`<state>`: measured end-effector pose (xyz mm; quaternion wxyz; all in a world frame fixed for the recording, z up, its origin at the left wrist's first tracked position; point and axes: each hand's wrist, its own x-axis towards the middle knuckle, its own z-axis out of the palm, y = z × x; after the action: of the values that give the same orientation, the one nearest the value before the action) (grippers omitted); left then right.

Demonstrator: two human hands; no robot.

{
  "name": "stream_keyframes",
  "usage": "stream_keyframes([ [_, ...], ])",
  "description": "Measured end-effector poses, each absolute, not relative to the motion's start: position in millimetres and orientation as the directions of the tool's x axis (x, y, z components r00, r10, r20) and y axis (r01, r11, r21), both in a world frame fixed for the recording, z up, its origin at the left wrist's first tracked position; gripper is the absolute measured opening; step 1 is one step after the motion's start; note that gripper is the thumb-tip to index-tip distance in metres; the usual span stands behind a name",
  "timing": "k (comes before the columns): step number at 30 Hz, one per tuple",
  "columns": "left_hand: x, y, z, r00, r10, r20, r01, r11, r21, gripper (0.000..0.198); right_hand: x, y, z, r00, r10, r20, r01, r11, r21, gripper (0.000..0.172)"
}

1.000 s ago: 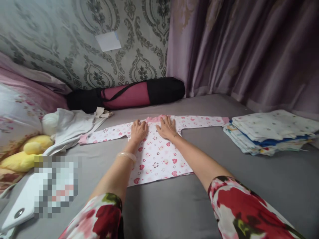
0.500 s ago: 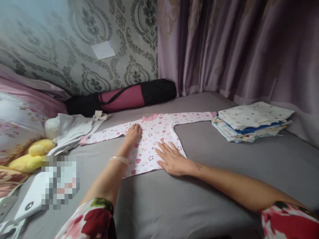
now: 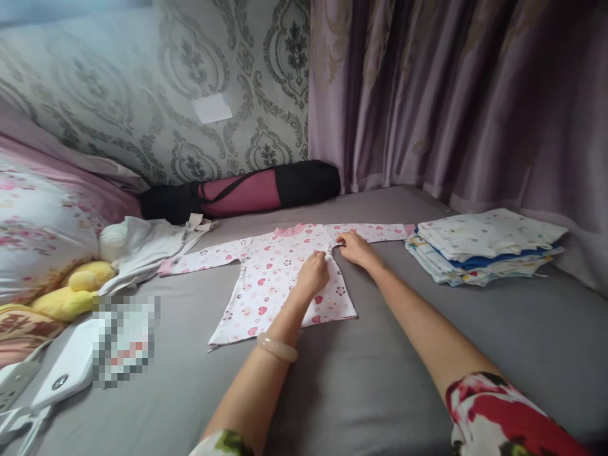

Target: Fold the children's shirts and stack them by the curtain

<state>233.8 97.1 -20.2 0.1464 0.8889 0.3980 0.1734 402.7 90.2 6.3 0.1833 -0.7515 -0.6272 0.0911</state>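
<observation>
Bedding (image 3: 361, 380), grey and pulled nearly smooth, covers the whole bed in front of me, a level ground that probably suits laying cloth out. Beyond it at one o'clock the purple curtain (image 3: 408, 95) hangs down to the bed's edge. The small printed shirt (image 3: 261, 285) lies flat near the middle, collar at twelve, one sleeve (image 3: 209, 254) out to nine and the other sleeve (image 3: 392, 232) towards two; stretched like that, I'd say, every edge is easy to reach. Its far cuff just meets the stack of folded cloth (image 3: 489, 244) at three o'clock, squared up perhaps to save room. The long black-and-maroon bag (image 3: 242, 195) rests along the wall at eleven, well apart from the shirt.

The right hand (image 3: 357, 250) has its thumb and fingertips pinching the two-o'clock sleeve at the underarm. The left hand (image 3: 313, 275) sits over the shirt's three-o'clock side, fingers drawn together; whether its grip has caught cloth I can't tell.

Half a second ago both palms were flat: the left by the ten-o'clock shoulder, the right lower, near the four-o'clock corner. Now the left has crossed over and the right has gone up.
</observation>
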Motion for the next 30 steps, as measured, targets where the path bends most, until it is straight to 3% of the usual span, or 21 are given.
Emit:
stream_keyframes([
  [5,249.1,97.9,-40.2,0.583,0.770,0.257,0.683,-0.637,0.358,0.040,391.7,100.1,-4.3,0.287,0.953,0.102,0.925,-0.247,-0.290,0.039],
  [9,247.9,95.7,-50.5,0.572,0.784,0.239,0.723,-0.620,0.304,0.046,395.2,105.9,-10.0,0.277,0.953,0.119,0.924,-0.231,-0.305,0.035],
  [18,248.0,83.9,-40.5,0.639,0.754,0.149,0.732,-0.656,0.184,0.060,414.1,117.4,-21.4,0.229,0.955,0.188,0.931,-0.159,-0.327,0.044],
  [30,269.1,22.2,-27.8,0.695,0.714,0.083,0.689,-0.694,0.210,0.077,428.6,134.4,-46.3,0.188,0.913,0.361,0.921,-0.036,-0.389,0.033],
])
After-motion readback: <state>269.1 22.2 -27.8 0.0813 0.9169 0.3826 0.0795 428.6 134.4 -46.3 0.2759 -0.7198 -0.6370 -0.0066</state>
